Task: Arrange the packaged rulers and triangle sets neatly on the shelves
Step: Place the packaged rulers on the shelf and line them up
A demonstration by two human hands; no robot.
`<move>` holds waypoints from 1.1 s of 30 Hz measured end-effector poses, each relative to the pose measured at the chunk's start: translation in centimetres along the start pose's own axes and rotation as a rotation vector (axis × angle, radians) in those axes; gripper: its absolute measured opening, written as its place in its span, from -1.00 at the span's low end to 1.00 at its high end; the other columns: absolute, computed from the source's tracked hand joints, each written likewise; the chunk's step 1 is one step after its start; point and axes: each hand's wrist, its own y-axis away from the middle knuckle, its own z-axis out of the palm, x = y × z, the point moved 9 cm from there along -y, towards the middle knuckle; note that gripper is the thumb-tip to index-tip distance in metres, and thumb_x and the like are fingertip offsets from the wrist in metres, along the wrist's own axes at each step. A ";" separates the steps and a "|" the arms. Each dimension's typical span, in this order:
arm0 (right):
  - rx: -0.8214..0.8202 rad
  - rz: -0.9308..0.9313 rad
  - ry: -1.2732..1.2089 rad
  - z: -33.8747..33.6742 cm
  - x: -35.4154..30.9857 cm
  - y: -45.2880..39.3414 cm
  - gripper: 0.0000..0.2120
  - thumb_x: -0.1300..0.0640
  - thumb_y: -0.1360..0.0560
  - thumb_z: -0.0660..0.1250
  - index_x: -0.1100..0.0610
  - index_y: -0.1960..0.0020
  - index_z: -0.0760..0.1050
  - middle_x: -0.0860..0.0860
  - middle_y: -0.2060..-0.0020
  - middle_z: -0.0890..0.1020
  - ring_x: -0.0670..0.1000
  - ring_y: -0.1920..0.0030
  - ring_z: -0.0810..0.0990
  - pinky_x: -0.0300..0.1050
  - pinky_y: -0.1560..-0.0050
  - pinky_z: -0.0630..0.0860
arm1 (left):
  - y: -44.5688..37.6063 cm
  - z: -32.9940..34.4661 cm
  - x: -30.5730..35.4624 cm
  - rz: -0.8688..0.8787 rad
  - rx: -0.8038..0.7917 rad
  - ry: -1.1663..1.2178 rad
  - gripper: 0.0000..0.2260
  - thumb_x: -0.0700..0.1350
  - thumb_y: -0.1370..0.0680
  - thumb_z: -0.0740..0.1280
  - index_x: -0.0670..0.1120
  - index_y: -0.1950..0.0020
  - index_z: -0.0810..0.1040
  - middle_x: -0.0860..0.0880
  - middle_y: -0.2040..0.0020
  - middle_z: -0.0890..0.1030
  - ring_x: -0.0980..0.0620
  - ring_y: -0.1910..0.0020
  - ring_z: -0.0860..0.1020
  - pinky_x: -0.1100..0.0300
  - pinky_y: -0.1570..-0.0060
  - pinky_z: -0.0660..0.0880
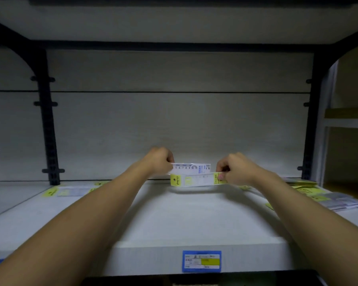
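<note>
Head view: packaged rulers (196, 179) above shelf (174, 219)

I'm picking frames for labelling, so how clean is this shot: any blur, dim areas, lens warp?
Head view: dim overall, light falling mostly on the shelf; the packaged rulers between left hand and right hand read fairly sharp; the packs at right are smeared and unreadable; black uprights bow from wide-angle distortion; no glare.
</note>
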 end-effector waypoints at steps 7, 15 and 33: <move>0.005 0.014 0.000 0.1 -0.9 -0.2 -0.88 0.22 -0.44 0.38 0.07 0.13 0.68 -0.03 0.27 0.64 -0.06 0.22 0.52 -0.32 0.34 0.35 | 0.6 -0.6 -0.3 0.016 -0.011 -0.016 -0.82 -0.27 -0.49 0.26 -0.09 0.05 0.63 -0.01 0.15 0.59 -0.01 0.12 0.49 0.27 0.18 0.34; 0.012 -0.008 -0.035 0.7 -0.7 -0.7 -0.89 0.22 -0.46 0.40 0.05 0.13 0.67 -0.04 0.24 0.66 -0.07 0.22 0.53 -0.43 0.37 0.30 | 1.8 -2.2 -2.7 -0.015 -0.022 -0.047 -0.84 -0.28 -0.47 0.29 -0.05 0.11 0.61 0.04 0.20 0.57 0.00 0.13 0.50 0.26 0.24 0.34; 0.067 -0.072 -0.031 1.9 -14.9 -5.1 -0.92 0.16 -0.48 0.43 0.07 0.06 0.69 -0.04 0.26 0.62 -0.03 0.16 0.54 -0.25 0.17 0.35 | 8.1 -7.8 -16.2 -0.090 0.025 -0.044 -0.78 -0.30 -0.43 0.23 -0.08 0.12 0.62 0.01 0.21 0.58 0.00 0.17 0.51 0.25 0.33 0.35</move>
